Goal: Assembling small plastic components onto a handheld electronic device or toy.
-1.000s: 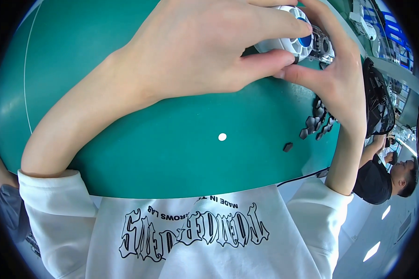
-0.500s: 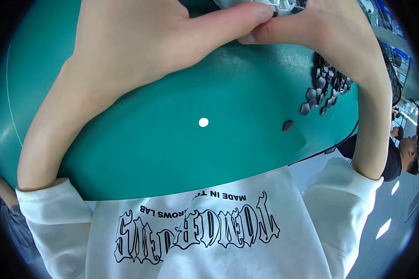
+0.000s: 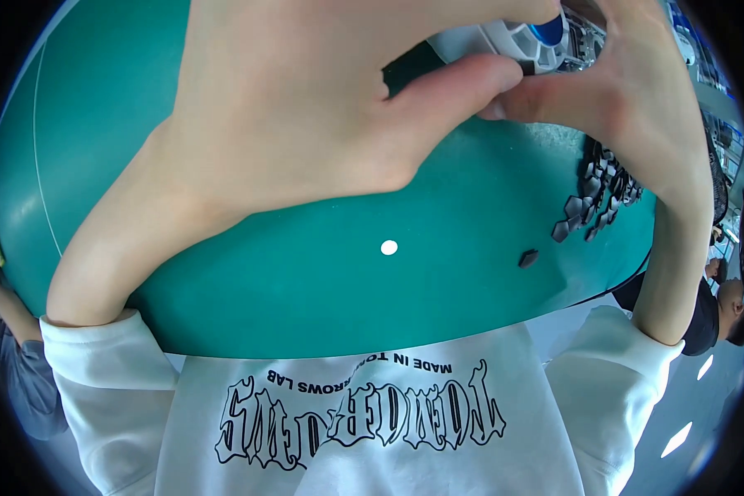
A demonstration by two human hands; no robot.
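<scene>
Both my hands meet at the top of the view, thumb tips close together. Between them shows a small black piece [image 3: 527,68], mostly hidden by the fingers. My left hand [image 3: 306,107] comes in from the left, its thumb pressed to that piece and a finger reaching over the top. My right hand [image 3: 616,103] closes on it from the other side with bent thumb and fingers. Just behind the fingertips stands a light grey plastic fixture [image 3: 504,41] with a round blue part [image 3: 547,31]; the picture's edge and my hands cut it off.
Several black five-sided pieces [image 3: 583,207] lie piled on the green table mat [image 3: 306,281] beside my right forearm. One loose black piece [image 3: 528,259] and a white round dot [image 3: 389,247] are nearer me. Other people sit at far left and right.
The view has shifted, so hands and table things appear lower and further right. My left index finger now shows raised over the fixture, and its blue part has come into sight.
</scene>
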